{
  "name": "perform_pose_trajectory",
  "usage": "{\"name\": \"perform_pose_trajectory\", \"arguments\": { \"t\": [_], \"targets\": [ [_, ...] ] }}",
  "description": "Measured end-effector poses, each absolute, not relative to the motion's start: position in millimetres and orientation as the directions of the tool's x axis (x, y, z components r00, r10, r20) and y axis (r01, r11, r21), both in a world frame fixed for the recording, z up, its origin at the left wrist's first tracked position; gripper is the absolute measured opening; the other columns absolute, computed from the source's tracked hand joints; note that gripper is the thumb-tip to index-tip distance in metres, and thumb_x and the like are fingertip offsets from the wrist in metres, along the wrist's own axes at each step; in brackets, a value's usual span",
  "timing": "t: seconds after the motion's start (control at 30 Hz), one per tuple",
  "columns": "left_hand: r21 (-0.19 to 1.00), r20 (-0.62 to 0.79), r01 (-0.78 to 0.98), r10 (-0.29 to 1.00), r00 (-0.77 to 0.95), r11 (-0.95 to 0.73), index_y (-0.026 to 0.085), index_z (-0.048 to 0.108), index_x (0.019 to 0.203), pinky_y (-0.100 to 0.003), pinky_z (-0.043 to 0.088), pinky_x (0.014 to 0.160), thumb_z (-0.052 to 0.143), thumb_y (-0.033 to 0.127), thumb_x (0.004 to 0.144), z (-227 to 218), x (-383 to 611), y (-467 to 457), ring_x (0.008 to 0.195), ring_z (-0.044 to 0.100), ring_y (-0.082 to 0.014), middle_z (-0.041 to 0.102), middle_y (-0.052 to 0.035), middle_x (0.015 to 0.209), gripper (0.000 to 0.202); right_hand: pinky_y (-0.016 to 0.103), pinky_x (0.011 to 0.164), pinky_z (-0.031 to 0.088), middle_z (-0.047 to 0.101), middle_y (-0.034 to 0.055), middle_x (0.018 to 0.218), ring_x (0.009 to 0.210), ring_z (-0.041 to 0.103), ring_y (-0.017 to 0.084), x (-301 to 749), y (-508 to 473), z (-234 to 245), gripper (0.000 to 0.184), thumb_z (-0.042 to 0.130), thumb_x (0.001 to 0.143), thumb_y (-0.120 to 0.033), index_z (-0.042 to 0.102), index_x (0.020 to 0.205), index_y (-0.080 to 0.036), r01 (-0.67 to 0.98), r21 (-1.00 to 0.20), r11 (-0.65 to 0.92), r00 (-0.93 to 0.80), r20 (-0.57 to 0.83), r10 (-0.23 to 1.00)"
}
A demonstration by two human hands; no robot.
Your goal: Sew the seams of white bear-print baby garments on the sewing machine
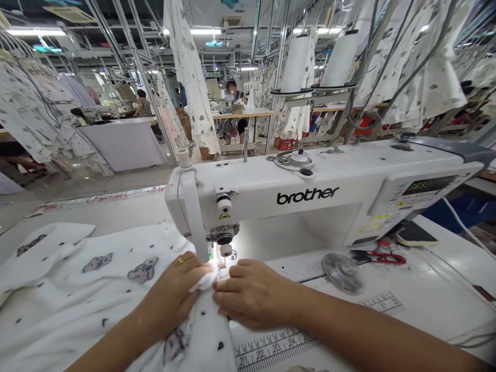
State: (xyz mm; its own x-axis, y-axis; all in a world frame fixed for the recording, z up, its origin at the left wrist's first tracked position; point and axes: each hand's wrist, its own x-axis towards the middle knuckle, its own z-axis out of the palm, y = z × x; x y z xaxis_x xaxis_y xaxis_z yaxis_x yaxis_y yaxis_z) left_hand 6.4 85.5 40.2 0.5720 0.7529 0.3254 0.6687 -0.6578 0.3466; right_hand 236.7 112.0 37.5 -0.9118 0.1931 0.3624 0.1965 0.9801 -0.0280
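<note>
Closest to the camera, two bare forearms reach in over a measuring scale printed in black numbers (271, 347) on the white bench (426, 310). Between them runs a narrow fold of white cloth printed with grey bears and dark specks (77, 279), which leads up to the needle. The left hand (174, 294), with a gold ring (180, 261) on one finger, is closed around a bunched corner of the white cloth. The right hand (251, 292) is curled narrow, and its fingertips press the same fold from the other side. The two hands almost touch.

Just beyond the knuckles, the pinched corner sits at the metal presser foot (222, 254), lit by the machine's lamp. No finished seam shows. As a judgement, the stitching is at its very start: the edge is set in place, and the length of the fold lies unsewn on the near side.

Most of the cloth is spread in loose folds to the left. To the right lie a clear round disc (341, 271) and red-handled thread snips (382, 257). The white Brother sewing machine (310, 186) stands behind, with two white thread cones (296, 62) above it. Farther off, printed garments (191, 77) hang from rails and a seated person (232, 95) works at another bench.
</note>
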Motion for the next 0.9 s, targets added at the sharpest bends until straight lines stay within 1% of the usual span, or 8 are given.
{"name": "perform_pose_trajectory", "arguments": {
  "t": [0.17,0.3,0.47,0.6,0.67,0.77,0.83,0.9],
  "targets": [
    [0.706,0.078,0.673,0.969,0.233,-0.219,0.019,0.062,0.075,-0.027,0.050,0.067,0.047,0.038,0.093,46,4,92,0.068,0.058,-0.0172,0.062,0.0002,0.071,0.030,0.028,0.066,0.033,0.068,-0.0003,0.086,0.071,0.051,0.014,239,113,39,0.021,0.046,0.101,-0.028,0.062,0.094,-0.017,0.188,-0.088,0.978,-0.925,0.318,0.207],
    [0.776,0.001,0.621,0.984,0.175,-0.111,0.019,0.064,0.082,-0.027,0.050,0.073,0.051,0.046,0.092,47,5,94,0.076,0.059,-0.0185,0.064,0.0001,0.079,0.031,0.028,0.066,0.032,0.068,0.0002,0.086,0.072,0.053,0.014,238,114,39,0.022,0.044,0.102,-0.027,0.062,0.094,-0.017,0.186,-0.098,0.978,-0.931,0.301,0.207],
    [0.642,0.117,0.667,0.908,0.402,-0.378,0.021,0.067,0.087,-0.031,0.047,0.090,0.044,0.034,0.095,46,5,91,0.097,0.059,-0.0208,0.066,-0.0028,0.097,0.027,0.028,0.065,0.031,0.067,-0.0009,0.085,0.070,0.052,0.013,238,113,39,0.021,0.047,0.101,-0.026,0.062,0.091,-0.017,0.187,-0.074,0.980,-0.933,0.298,0.201],
    [0.401,0.187,0.643,0.746,0.639,-0.652,0.022,0.064,0.107,-0.035,0.044,0.095,0.043,0.016,0.091,43,3,86,0.106,0.055,-0.0217,0.063,-0.0063,0.114,0.027,0.029,0.066,0.032,0.068,-0.0005,0.087,0.071,0.052,0.014,240,113,39,0.021,0.047,0.100,-0.026,0.063,0.090,-0.017,0.187,-0.073,0.980,-0.928,0.313,0.200],
    [0.282,0.197,0.656,0.712,0.674,-0.700,0.022,0.059,0.118,-0.038,0.045,0.092,0.041,0.010,0.088,42,3,83,0.104,0.055,-0.0229,0.061,-0.0080,0.116,0.037,0.029,0.067,0.032,0.067,-0.0015,0.086,0.072,0.052,0.014,241,114,39,0.020,0.047,0.100,-0.026,0.063,0.091,-0.018,0.173,-0.089,0.981,-0.928,0.320,0.192],
    [0.197,0.204,0.668,0.696,0.688,-0.718,0.021,0.058,0.117,-0.040,0.046,0.089,0.038,0.006,0.087,43,6,77,0.100,0.055,-0.0234,0.061,-0.0083,0.111,0.039,0.030,0.067,0.032,0.066,-0.0015,0.082,0.072,0.051,0.014,241,116,37,0.023,0.048,0.099,-0.029,0.062,0.085,-0.018,0.173,-0.140,0.975,-0.923,0.321,0.210],
    [0.160,0.230,0.658,0.676,0.700,-0.735,0.019,0.059,0.113,-0.040,0.047,0.089,0.037,0.004,0.087,43,7,74,0.100,0.055,-0.0232,0.062,-0.0083,0.108,0.036,0.030,0.070,0.033,0.065,0.0005,0.081,0.074,0.051,0.015,241,117,36,0.024,0.048,0.099,-0.030,0.061,0.082,-0.017,0.240,-0.176,0.955,-0.904,0.318,0.286],
    [0.115,0.256,0.646,0.651,0.715,-0.755,0.017,0.059,0.113,-0.039,0.048,0.090,0.039,0.003,0.088,44,9,71,0.099,0.056,-0.0228,0.063,-0.0087,0.107,0.035,0.030,0.076,0.036,0.065,0.0029,0.087,0.081,0.052,0.017,240,118,36,0.017,0.051,0.097,-0.029,0.063,0.093,-0.017,0.328,-0.214,0.920,-0.870,0.311,0.382]
  ]
}}
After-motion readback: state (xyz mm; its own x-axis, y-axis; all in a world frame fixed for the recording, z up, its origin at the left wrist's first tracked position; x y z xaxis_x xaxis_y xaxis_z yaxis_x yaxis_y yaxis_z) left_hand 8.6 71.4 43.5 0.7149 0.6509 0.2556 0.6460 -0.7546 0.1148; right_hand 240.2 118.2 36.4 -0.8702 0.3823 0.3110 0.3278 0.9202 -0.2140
